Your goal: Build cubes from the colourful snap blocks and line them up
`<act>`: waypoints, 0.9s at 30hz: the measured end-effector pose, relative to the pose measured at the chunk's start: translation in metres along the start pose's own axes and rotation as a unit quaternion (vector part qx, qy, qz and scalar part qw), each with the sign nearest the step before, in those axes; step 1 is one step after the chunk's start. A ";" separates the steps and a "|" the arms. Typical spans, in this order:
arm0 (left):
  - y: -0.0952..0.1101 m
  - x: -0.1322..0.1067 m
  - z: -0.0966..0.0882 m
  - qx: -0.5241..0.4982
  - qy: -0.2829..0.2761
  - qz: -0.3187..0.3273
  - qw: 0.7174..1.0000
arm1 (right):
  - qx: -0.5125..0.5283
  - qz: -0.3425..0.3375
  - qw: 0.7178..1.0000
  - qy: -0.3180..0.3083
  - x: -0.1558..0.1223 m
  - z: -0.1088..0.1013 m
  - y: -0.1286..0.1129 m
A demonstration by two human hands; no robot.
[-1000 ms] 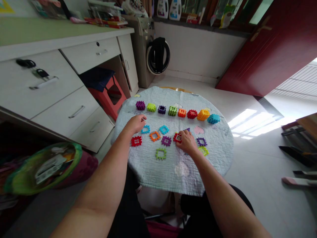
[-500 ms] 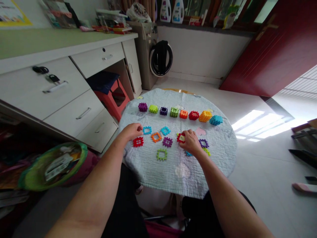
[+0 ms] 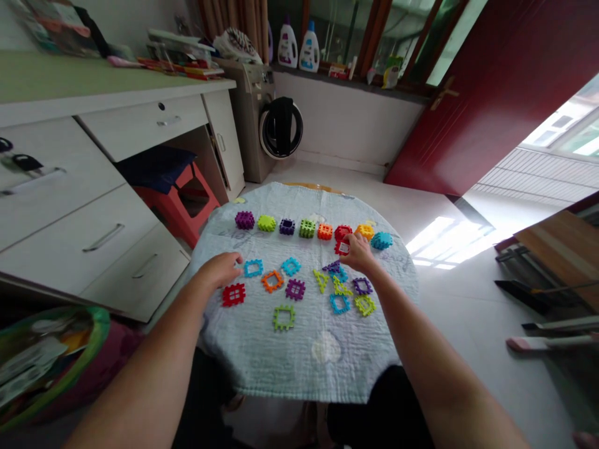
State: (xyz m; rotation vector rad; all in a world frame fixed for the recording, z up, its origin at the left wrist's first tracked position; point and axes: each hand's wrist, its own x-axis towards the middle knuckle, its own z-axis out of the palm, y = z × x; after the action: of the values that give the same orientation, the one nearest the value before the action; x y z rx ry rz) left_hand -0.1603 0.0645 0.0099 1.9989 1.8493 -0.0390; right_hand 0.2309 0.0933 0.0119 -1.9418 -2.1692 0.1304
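My right hand (image 3: 359, 254) is closed on a flat red puzzle tile (image 3: 343, 247), held just in front of the red cube (image 3: 343, 232) in the far row of assembled cubes. My left hand (image 3: 218, 270) rests curled on the pale blue cloth (image 3: 299, 349), next to a blue square tile (image 3: 253, 268) and above a red tile (image 3: 233, 294). Orange (image 3: 272, 281), purple (image 3: 295, 289) and green (image 3: 284, 317) tiles lie in the middle. More loose tiles (image 3: 344, 293) lie below my right hand.
The round table stands between a white desk with drawers (image 3: 93, 206) on the left and a red door (image 3: 472, 93) at the right. A red stool (image 3: 175, 199) sits under the desk. A washing machine (image 3: 266, 125) stands behind. A green basket (image 3: 47, 355) is lower left.
My right hand has lifted the red tile and carried it away from the loose tiles up to the row of cubes. The left hand stayed in place. The camera tilted up.
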 end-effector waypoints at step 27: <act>-0.010 0.007 0.007 -0.085 -0.069 -0.033 0.993 | -0.116 0.009 0.980 -0.160 0.104 -0.013 0.031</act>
State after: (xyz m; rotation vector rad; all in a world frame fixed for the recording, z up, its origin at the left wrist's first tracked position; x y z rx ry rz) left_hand -0.1672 0.0688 -0.0011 1.7740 1.7694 -0.0375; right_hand 0.2537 0.1993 0.0287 -2.1967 -2.4660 0.2151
